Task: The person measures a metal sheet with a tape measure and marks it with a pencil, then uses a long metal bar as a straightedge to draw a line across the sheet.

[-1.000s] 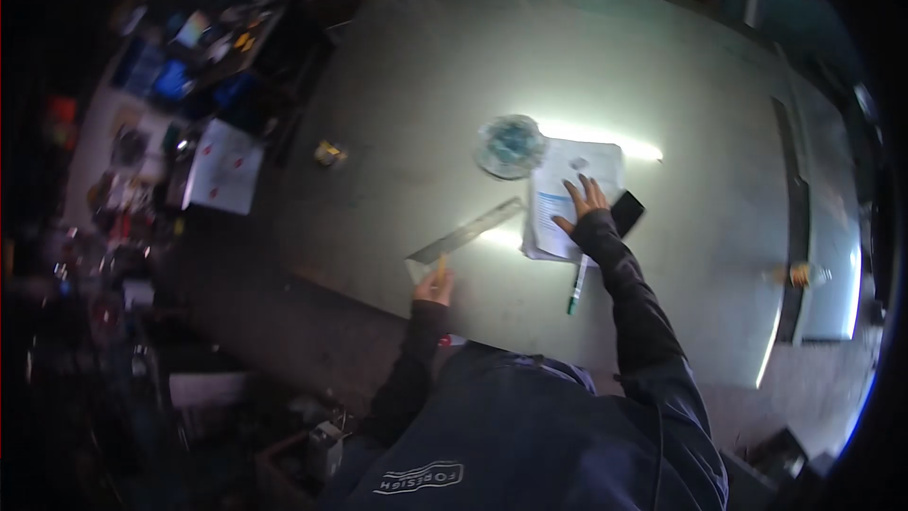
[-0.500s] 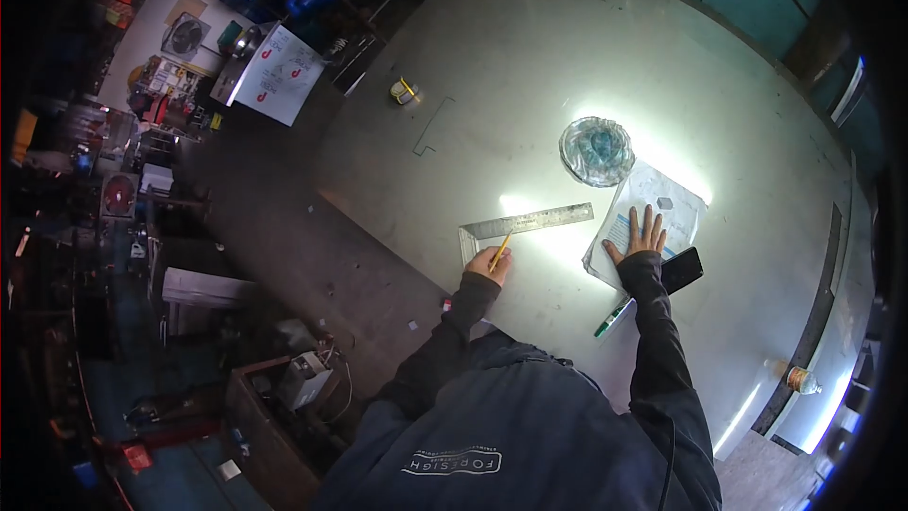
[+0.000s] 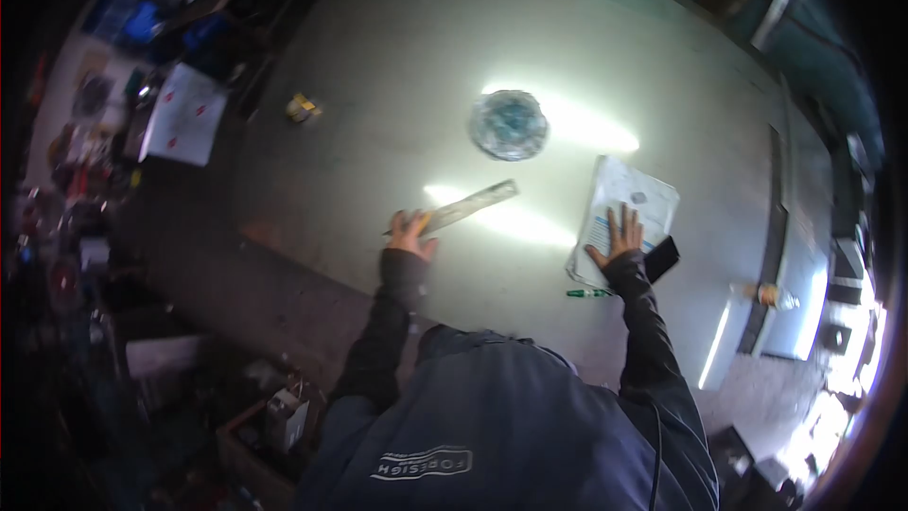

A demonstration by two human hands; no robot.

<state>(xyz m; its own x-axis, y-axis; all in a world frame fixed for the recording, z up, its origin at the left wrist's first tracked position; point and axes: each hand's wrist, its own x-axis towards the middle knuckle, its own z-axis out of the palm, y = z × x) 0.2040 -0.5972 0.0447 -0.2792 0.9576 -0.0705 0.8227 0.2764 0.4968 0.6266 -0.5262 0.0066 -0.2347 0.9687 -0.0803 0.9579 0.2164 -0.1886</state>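
Observation:
My left hand (image 3: 410, 235) is over the corner end of a metal try square (image 3: 473, 204), its fingers curled across the stock and its thumb on the near side. A yellow bit at the fingertips looks like part of a pencil, but blur hides most of it. The square's blade lies on the large sheet-metal surface, pointing up and right. My right hand (image 3: 620, 237) rests flat with fingers spread on a stack of papers (image 3: 653, 191). A black phone (image 3: 661, 258) lies beside that wrist, and a green marker (image 3: 588, 293) lies just below the papers.
A round, clear plastic-wrapped bundle (image 3: 509, 125) sits beyond the square. A small yellow-marked tape roll or tape measure (image 3: 303, 109) is at the far left. A bottle (image 3: 776, 297) lies near the right edge. A wooden box (image 3: 251, 426) stands at lower left.
The view has turned and blurred. My left hand has moved onto the square's corner; the pencil now barely shows. My right hand and the papers have shifted right, away from the wrapped bundle.

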